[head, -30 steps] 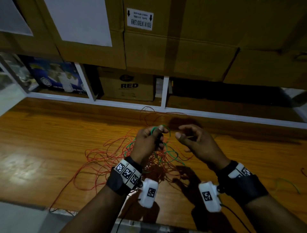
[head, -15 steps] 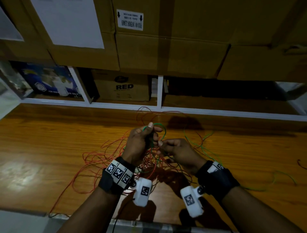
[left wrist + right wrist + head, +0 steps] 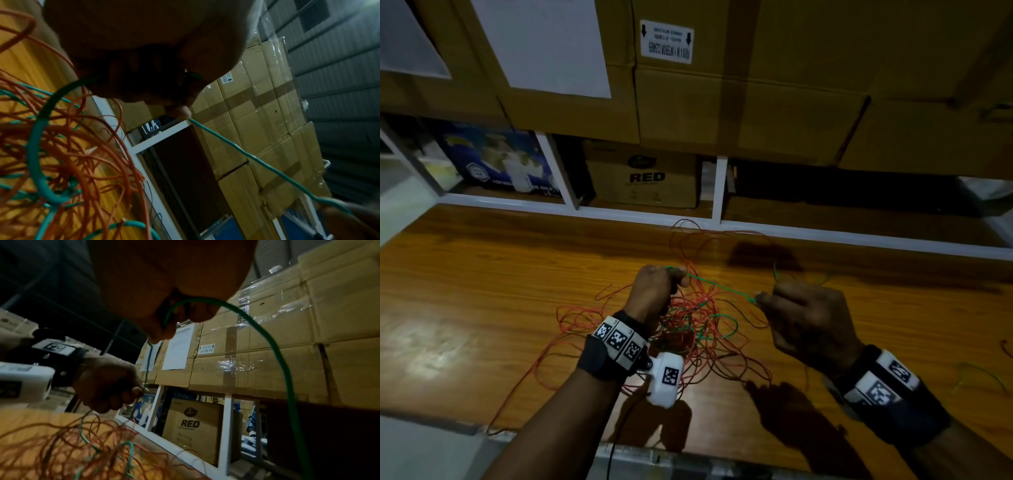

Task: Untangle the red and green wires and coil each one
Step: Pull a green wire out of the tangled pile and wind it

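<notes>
head view showed the green wire stretched taut over the red wire tangle, pinched by the left hand and right hand.

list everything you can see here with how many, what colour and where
green wire: one, green, stretched between both hands, rest in the tangle
red wire: one, red-orange, tangled heap on the table
table: one, orange-brown wood, under the wires
boxes: several, brown cardboard, stacked behind the table
RED box: one, brown, on the shelf under the stack
shelf frame: one, white, behind the table
left hand: one, pinching the green wire
right hand: one, pinching the green wire
</notes>
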